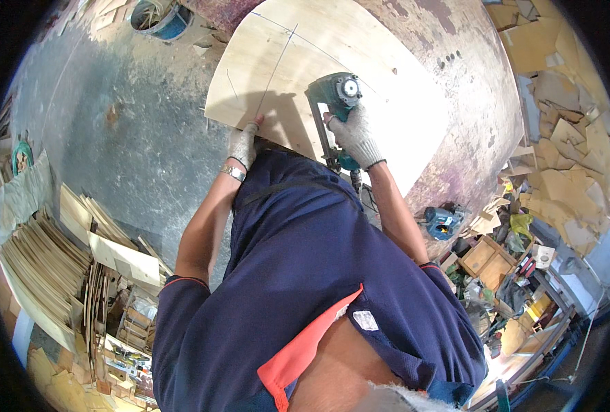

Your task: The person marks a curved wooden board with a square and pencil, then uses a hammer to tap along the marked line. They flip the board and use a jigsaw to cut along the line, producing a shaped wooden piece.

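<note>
Across the worktable in front of me lies a pale plywood sheet point(250, 58) with a curved far edge and drawn pencil and blue lines. My left hand point(243, 143), in a knitted glove, grips its near edge with the thumb on top; the other fingers are mostly hidden. A teal and black pneumatic nail gun point(331, 89) stands over the sheet near its close edge. My gloved right hand point(357, 137) is wrapped round its handle. A metal air fitting point(355, 180) sticks out behind the handle toward me. Where the gun's nose meets the wood I cannot make out.
A teal power tool point(443, 221) sits on the table's right side. Plywood offcuts point(566, 141) are heaped at the far right. Stacked curved wood strips point(40, 275) stand at lower left. A blue bucket point(169, 25) of scraps is at upper left. A wooden box point(487, 259) lies among clutter on the right.
</note>
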Demonstrator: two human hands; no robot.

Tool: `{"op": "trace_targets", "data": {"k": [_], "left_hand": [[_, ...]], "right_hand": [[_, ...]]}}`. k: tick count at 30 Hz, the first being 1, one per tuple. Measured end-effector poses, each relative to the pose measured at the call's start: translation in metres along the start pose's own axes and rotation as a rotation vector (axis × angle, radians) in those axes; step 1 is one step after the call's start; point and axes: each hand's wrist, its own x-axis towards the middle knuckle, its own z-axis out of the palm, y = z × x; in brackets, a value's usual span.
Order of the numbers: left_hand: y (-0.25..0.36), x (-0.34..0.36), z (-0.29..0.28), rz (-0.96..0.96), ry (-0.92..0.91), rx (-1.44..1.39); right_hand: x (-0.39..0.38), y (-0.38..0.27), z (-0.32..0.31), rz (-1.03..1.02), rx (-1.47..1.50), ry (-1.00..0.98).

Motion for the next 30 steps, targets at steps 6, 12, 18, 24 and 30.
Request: {"op": "trace_targets", "data": {"k": [6, 12, 18, 24, 30], "left_hand": [[0.023, -0.024, 0.003, -0.169, 0.174, 0.166], [0.075, -0.100, 0.032, -0.163, -0.450, -0.246], [0.112, -0.169, 0.004, -0.045, -0.788, -0.885], [0.122, -0.189, -0.053, 0.048, -0.206, -0.824], [0.171, -0.132, -0.116, 0.291, 0.159, -0.730]], "right_hand": [[-0.024, -0.007, -0.024, -0.196, 0.112, 0.069], [-0.046, -0.038, 0.001, -0.273, 0.129, -0.083], [-0.061, -0.074, 0.053, -0.657, 0.073, -0.321], [-0.045, -0.108, 0.082, -0.851, -0.094, -0.590], [0.109, -0.131, 0.105, -0.446, 0.028, -0.177]]}}
